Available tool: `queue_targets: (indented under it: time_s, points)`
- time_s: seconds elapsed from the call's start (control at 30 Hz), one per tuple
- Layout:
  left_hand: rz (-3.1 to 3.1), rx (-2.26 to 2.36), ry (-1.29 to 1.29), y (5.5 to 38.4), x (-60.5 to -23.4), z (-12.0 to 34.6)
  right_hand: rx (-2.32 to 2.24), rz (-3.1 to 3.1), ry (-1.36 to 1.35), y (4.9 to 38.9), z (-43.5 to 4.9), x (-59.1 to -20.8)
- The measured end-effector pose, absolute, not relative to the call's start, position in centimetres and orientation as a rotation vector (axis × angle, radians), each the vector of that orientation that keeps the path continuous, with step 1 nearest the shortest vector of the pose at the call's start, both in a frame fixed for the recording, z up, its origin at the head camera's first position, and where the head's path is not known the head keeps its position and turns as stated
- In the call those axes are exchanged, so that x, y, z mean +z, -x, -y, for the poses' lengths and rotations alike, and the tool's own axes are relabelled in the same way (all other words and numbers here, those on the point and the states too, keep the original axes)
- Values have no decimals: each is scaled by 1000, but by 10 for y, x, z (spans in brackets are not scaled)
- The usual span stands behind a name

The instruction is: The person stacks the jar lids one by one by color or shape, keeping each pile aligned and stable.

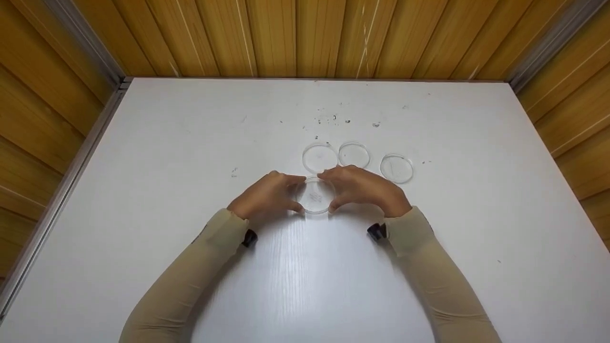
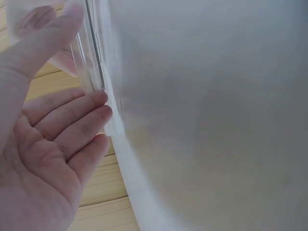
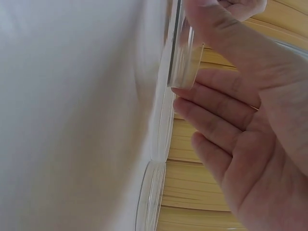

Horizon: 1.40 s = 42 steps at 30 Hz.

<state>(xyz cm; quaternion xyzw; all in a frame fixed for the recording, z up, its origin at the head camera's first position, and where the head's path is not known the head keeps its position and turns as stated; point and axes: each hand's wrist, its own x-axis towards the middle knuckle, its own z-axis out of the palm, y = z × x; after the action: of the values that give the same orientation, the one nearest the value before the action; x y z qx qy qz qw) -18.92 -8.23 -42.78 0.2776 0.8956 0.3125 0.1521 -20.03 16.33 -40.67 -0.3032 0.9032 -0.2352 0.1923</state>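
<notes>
**Dish (image 1: 315, 196) pinched from both sides**

Sleeved forearms (image 1: 164, 295) slant inward over the table (image 1: 152, 152), hands turned toward each other. The left hand (image 1: 267, 195) grips the dish's left side and the right hand (image 1: 366, 189) its right, thumbs at the near rim, fingertips at the far one. The dish sits just in front of three other dishes (image 1: 354, 155); whether it touches the table is hard to tell.
</notes>
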Motion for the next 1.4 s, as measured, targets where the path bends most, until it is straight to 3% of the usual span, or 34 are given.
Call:
queue_targets:
  time_s: [0.43, 1.4]
  points:
    - [-2595, 871, -752, 193, -429, 86, -583, -2586, 1045, 207, -151, -414]
    - [-2547, 859, -693, 192, -428, 101, -392, -2632, 1026, 204, -132, -414]
